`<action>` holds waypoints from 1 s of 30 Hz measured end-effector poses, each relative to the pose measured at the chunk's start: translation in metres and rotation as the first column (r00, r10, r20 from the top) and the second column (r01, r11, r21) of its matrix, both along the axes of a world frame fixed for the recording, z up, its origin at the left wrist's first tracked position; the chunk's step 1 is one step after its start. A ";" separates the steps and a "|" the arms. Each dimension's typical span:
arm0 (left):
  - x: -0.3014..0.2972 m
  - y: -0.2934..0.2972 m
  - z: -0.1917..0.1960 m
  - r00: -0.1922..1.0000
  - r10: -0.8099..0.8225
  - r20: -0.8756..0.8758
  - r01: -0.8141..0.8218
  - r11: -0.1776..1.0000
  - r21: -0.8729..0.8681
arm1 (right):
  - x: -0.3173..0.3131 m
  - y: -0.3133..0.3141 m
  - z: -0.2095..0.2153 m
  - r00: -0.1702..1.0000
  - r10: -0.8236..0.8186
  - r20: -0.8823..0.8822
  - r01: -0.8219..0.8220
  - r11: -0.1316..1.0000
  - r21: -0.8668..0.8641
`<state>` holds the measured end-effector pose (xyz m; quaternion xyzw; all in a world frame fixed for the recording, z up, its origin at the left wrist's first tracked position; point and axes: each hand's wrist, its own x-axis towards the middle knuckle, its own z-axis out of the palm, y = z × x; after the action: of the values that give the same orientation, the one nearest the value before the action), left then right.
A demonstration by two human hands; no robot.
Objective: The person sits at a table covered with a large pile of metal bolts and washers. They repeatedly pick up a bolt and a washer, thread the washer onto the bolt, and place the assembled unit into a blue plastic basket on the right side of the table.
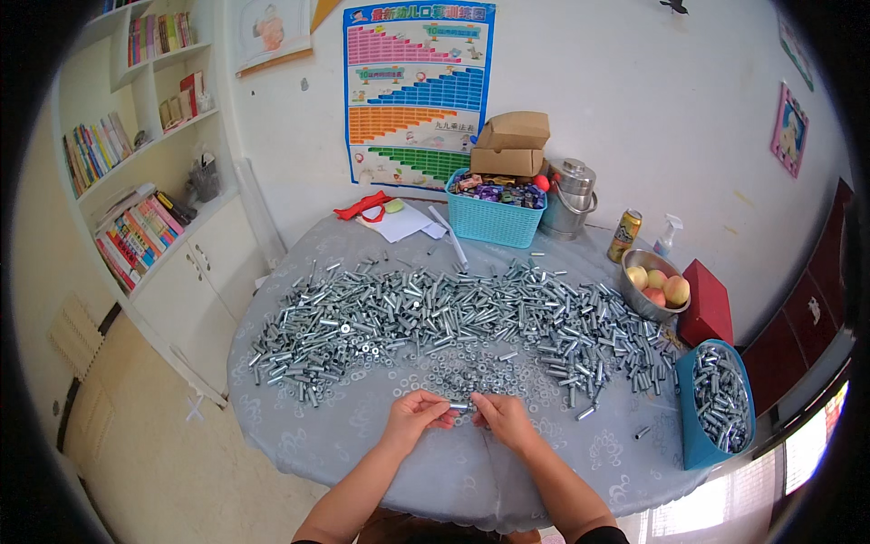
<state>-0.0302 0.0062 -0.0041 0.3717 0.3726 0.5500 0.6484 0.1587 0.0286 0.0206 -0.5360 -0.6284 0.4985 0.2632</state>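
Observation:
Above the table's near middle, a short silver expansion bolt lies level between my two hands. The fingertips of my left hand pinch its left end. My right hand has thumb and fingers closed at the right end; whether a small washer or nut is between them is too small to tell. Just beyond the hands lie loose nuts and washers. Behind them a wide pile of silver metal bolts and sleeves curves across the table.
At the right edge stands a blue bin full of similar bolts. Farther back are a metal bowl of fruit, a red box, a can, a spray bottle, a steel pot and a turquoise basket.

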 end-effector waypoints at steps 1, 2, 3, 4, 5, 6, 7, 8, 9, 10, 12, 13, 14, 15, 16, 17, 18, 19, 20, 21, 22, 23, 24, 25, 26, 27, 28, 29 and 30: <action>0.001 -0.001 0.000 1.000 -0.006 -0.011 0.006 1.000 0.022 | 0.000 0.000 -0.002 1.000 -0.025 -0.011 0.026 0.998 0.060; 0.001 0.000 0.000 1.000 0.005 0.009 -0.005 1.000 0.004 | 0.001 0.001 -0.005 0.999 -0.049 -0.023 0.052 0.992 0.119; 0.001 0.001 -0.002 0.999 0.018 0.029 -0.018 1.000 -0.016 | 0.001 0.002 -0.008 0.997 -0.072 -0.036 0.077 0.981 0.176; 0.000 0.003 -0.003 0.998 0.031 0.049 -0.030 0.999 -0.035 | -0.001 0.002 -0.008 0.990 -0.065 -0.127 0.092 0.971 0.222; -0.001 0.004 -0.005 0.997 0.057 0.059 -0.055 0.998 -0.043 | -0.005 0.001 -0.009 0.975 -0.053 -0.217 0.111 0.958 0.265; -0.002 0.005 -0.007 0.994 0.084 0.069 -0.081 0.996 -0.049 | -0.007 0.001 -0.009 0.952 -0.035 -0.304 0.133 0.942 0.308; -0.003 0.006 -0.008 0.991 0.111 0.079 -0.107 0.993 -0.055 | -0.004 0.000 -0.004 0.976 0.017 -0.218 0.036 0.971 0.236; -0.004 0.007 -0.011 0.988 0.123 0.089 -0.118 0.991 -0.056 | 0.001 -0.001 0.005 0.988 0.076 -0.134 -0.056 0.987 0.154; -0.005 0.008 -0.013 0.986 0.135 0.099 -0.129 0.990 -0.057 | 0.003 -0.002 0.009 0.988 0.144 -0.054 -0.140 0.988 0.063; -0.005 0.009 -0.013 0.984 0.141 0.108 -0.136 0.989 -0.057 | 0.002 -0.002 0.004 0.989 0.099 -0.111 -0.084 0.987 0.134; -0.003 0.007 -0.009 0.987 0.119 0.109 -0.112 0.992 -0.066 | -0.003 -0.001 -0.009 0.973 0.026 -0.229 0.035 0.964 0.262; -0.003 0.006 -0.008 0.988 0.110 0.110 -0.103 0.992 -0.070 | -0.001 0.000 -0.008 0.974 0.074 -0.215 -0.017 0.967 0.256; -0.004 0.006 -0.008 0.986 0.116 0.118 -0.108 0.992 -0.066 | 0.001 0.001 -0.006 0.972 0.121 -0.201 -0.069 0.966 0.249; -0.004 0.007 -0.009 0.985 0.118 0.124 -0.111 0.992 -0.061 | 0.003 0.001 -0.004 0.968 0.166 -0.188 -0.118 0.963 0.243; -0.004 0.008 -0.009 0.984 0.119 0.131 -0.113 0.992 -0.055 | 0.003 0.001 -0.006 0.969 0.138 -0.204 -0.086 0.965 0.247; -0.003 0.008 -0.009 0.986 0.117 0.121 -0.110 0.992 -0.061 | 0.001 0.001 -0.009 0.969 0.111 -0.221 -0.053 0.967 0.251; -0.003 0.007 -0.008 0.987 0.116 0.109 -0.109 0.992 -0.068 | -0.002 0.001 -0.011 0.967 0.085 -0.240 -0.022 0.967 0.253; -0.003 0.007 -0.008 0.989 0.115 0.097 -0.108 0.991 -0.075 | -0.003 0.000 -0.008 0.962 0.103 -0.253 -0.030 0.960 0.277; -0.003 0.006 -0.008 0.988 0.119 0.095 -0.112 0.991 -0.071 | -0.004 -0.001 -0.003 0.956 0.121 -0.266 -0.037 0.953 0.300; -0.003 0.006 -0.008 0.988 0.122 0.096 -0.116 0.991 -0.066 | -0.004 -0.003 0.001 0.951 0.139 -0.276 -0.044 0.945 0.325; -0.003 0.005 -0.008 0.987 0.126 0.096 -0.120 0.991 -0.061 | -0.003 -0.001 -0.003 0.951 0.139 -0.277 -0.054 0.955 0.292; -0.003 0.005 -0.008 0.988 0.126 0.094 -0.121 0.991 -0.056 | 0.000 0.002 -0.011 0.951 0.138 -0.277 -0.064 0.964 0.260; -0.002 0.007 -0.008 0.989 0.122 0.089 -0.118 0.992 -0.052 | 0.001 0.003 -0.013 0.951 0.133 -0.280 -0.070 0.972 0.226; -0.001 0.008 -0.008 0.989 0.118 0.084 -0.114 0.992 -0.048 | 0.003 0.004 -0.013 0.962 0.141 -0.235 -0.078 0.963 0.257; 0.000 0.008 -0.008 0.991 0.119 0.066 -0.116 0.992 -0.047 | 0.005 0.004 -0.009 0.971 0.146 -0.189 -0.088 0.954 0.287; 0.000 0.006 -0.005 0.991 0.122 0.050 -0.120 0.992 -0.042 | 0.005 0.004 -0.006 0.978 0.153 -0.142 -0.102 0.942 0.318; 0.001 0.005 -0.004 0.992 0.125 0.033 -0.124 0.992 -0.038 | 0.006 0.005 -0.007 0.978 0.141 -0.151 -0.101 0.964 0.244; 0.001 0.005 -0.004 0.992 0.127 0.026 -0.126 0.992 -0.018 | 0.007 0.005 -0.008 0.979 0.128 -0.159 -0.101 0.981 0.168; 0.001 0.005 -0.005 0.992 0.127 0.018 -0.127 0.992 0.002 | 0.008 0.006 -0.006 0.979 0.113 -0.168 -0.099 0.991 0.091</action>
<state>-0.0293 0.0112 -0.0087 0.3433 0.3891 0.5940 0.6147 0.1664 0.0341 0.0142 -0.4451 -0.6509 0.5303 0.3113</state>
